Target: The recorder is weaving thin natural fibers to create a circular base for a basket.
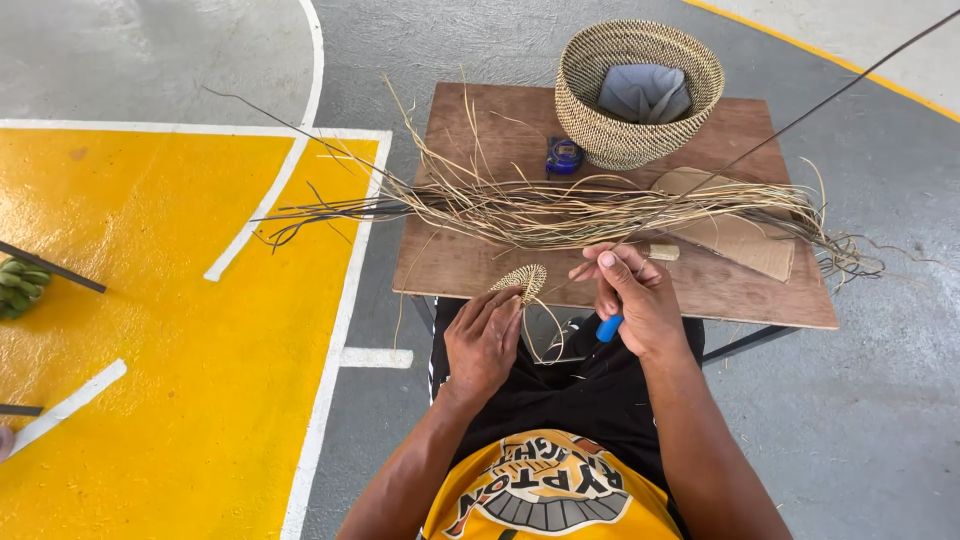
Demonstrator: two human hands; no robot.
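Observation:
My left hand (484,340) grips a small woven disc (524,279) of pale straw, held on edge just below the table's front rim. My right hand (630,295) pinches a thin dark strand (800,120) that runs up and away to the right, and a blue-handled tool (609,328) sticks out under its fingers. A loose loop of straw hangs from the disc between my hands. Both hands hover above my lap, close together.
A low wooden table (480,265) carries a long bundle of straw strands (600,210), a woven basket (640,95) with grey cloth inside, a blue tape measure (564,156) and a cardboard piece (740,240). Green bananas (20,288) lie on the yellow floor at left.

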